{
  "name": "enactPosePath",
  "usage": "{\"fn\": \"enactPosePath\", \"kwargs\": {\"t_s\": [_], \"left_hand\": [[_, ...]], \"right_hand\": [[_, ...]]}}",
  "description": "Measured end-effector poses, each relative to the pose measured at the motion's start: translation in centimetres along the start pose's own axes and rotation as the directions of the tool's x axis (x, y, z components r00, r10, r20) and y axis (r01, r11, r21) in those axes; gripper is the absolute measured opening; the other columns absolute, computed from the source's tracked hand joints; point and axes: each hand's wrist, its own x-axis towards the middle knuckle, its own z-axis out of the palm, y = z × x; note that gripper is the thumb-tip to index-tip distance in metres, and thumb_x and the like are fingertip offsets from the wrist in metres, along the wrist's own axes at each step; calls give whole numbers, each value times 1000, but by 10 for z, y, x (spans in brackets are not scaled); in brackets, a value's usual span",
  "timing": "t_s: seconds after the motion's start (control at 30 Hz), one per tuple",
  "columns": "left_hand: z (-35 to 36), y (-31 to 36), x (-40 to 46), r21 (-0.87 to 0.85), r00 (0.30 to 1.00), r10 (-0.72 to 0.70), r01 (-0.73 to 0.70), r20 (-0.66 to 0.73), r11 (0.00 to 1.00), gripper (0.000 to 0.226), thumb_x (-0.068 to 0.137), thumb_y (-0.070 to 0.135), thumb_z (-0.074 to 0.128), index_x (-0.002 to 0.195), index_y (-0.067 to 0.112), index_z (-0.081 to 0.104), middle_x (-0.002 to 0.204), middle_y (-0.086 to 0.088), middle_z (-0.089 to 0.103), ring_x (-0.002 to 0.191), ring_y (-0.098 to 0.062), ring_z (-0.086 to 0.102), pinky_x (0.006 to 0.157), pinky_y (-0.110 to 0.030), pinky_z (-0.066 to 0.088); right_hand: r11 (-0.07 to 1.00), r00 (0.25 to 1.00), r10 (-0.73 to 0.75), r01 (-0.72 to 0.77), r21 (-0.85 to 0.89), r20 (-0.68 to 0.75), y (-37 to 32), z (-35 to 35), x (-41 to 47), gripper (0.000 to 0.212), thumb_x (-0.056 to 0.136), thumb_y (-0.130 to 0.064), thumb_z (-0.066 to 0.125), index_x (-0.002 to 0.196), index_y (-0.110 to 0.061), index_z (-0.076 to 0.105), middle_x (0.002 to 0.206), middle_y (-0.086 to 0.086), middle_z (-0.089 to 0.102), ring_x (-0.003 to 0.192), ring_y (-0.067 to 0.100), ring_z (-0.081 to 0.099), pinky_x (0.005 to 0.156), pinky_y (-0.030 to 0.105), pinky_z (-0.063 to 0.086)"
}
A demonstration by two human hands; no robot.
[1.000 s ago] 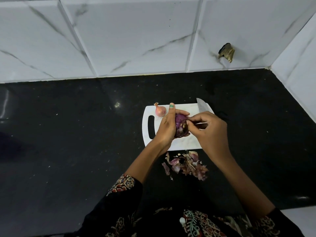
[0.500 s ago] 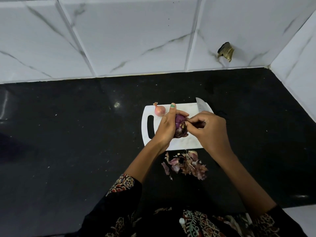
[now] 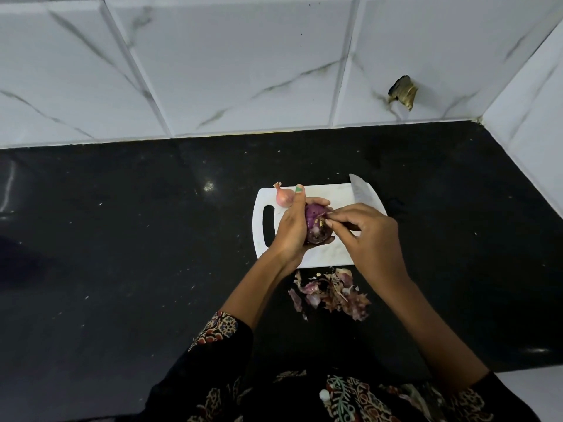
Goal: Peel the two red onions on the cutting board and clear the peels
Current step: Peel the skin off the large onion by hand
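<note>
Partly peeled purple onion point(image 3: 316, 224), skin flaking.

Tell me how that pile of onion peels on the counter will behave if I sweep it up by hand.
The peels look thin, dry and curled, so they are probably very light and likely to scatter or crumble. Small flakes lie apart from the heap on the black counter, so a few may cling or get left behind.

The person wears a black garment printed with a pattern in rust, cream and green. The left sleeve point(image 3: 213, 354) ends above the elbow in a patterned band; the right sleeve point(image 3: 499, 397) ends likewise, far back from the fingers. Both forearms are bare. One nail of the left hand point(image 3: 292, 229) carries green and orange polish.
</note>
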Motion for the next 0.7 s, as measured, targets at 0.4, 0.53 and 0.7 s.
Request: {"fn": "enactPosePath", "kwargs": {"t_s": [0.4,0.53,0.7], "left_hand": [[3,1,-1,52,999,-43,42,23,998,55,98,56,28,82,16,62,81,-7,68,72,-18,64,59,-28,55],[0,1,-1,-12,998,-68,68,-5,998,53,98,56,29,83,18,63,70,3,70,70,-13,65,59,-29,57],[-2,4,-1,-34,997,-81,81,-1,996,56,97,58,28,86,17,64,77,-1,69,70,-13,66,60,-29,56]], "right_hand": [[992,998,-53,57,-110,33,5,0,4,4,76,-3,67,80,-3,68,75,6,65,64,16,61,58,34,55],[967,981,184,-191,170,55,5,-6,2,9,86,-9,65,91,-6,72,84,2,70,77,6,65,68,12,50],[978,988,132,-144,151,84,7,-6,-4,14,81,-12,70,95,-8,73,89,0,68,84,5,63,70,11,50]]}}
